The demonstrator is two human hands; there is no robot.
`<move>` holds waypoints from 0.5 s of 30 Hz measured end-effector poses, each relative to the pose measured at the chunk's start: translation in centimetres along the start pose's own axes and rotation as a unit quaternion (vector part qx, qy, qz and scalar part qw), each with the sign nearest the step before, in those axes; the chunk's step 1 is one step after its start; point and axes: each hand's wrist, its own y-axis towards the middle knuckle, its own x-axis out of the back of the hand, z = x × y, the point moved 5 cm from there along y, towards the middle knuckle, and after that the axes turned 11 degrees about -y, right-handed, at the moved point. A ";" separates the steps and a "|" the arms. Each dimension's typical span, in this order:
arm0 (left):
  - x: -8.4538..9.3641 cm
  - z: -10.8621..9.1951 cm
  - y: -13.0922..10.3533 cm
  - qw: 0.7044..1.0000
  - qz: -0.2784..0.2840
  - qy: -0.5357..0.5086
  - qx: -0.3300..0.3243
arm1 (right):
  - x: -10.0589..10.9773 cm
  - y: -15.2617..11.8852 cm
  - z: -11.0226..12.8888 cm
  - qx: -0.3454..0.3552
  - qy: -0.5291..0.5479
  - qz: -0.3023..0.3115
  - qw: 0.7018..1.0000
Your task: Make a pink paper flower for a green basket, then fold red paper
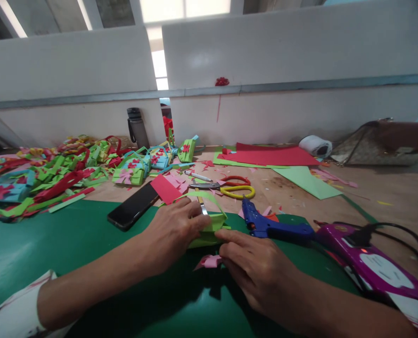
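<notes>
Both my hands are at a small green paper bag [209,234] over the green mat [131,267]. My left hand [180,230] has its fingers closed on the bag's left and top side, with a shiny metal blade or clip [202,205] beside the fingertips. Closed on the bag's right edge is my right hand [251,263]. A pink paper bow [210,261] shows just below the bag, by the right fingers; what holds it is hidden. Pale green handle strips arch above the bag. The blue glue gun [268,225] lies right of the bag.
Scissors [237,191], a pen [199,176] and a black phone [133,206] lie near the hands. Paper bags and strips [64,173] pile up at left, by a bottle [137,129]. Red sheets [272,155] lie behind; a purple power strip [374,263] with cables is at right.
</notes>
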 end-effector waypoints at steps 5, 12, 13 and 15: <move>-0.3 0.0 0.1 1.000 -0.002 -0.002 -0.004 | 0.8 0.1 -0.1 -0.017 -0.009 -0.024 1.000; -0.6 -0.1 -0.3 0.999 -0.020 0.011 -0.035 | 0.6 0.2 -0.1 -0.024 -0.029 -0.006 0.999; -0.6 -0.2 -0.3 0.999 -0.021 0.015 -0.041 | 0.5 0.2 -0.1 -0.022 -0.034 -0.005 0.999; -0.7 -0.5 -0.4 0.998 -0.016 0.019 -0.050 | 0.4 0.3 0.0 -0.011 -0.049 0.001 0.999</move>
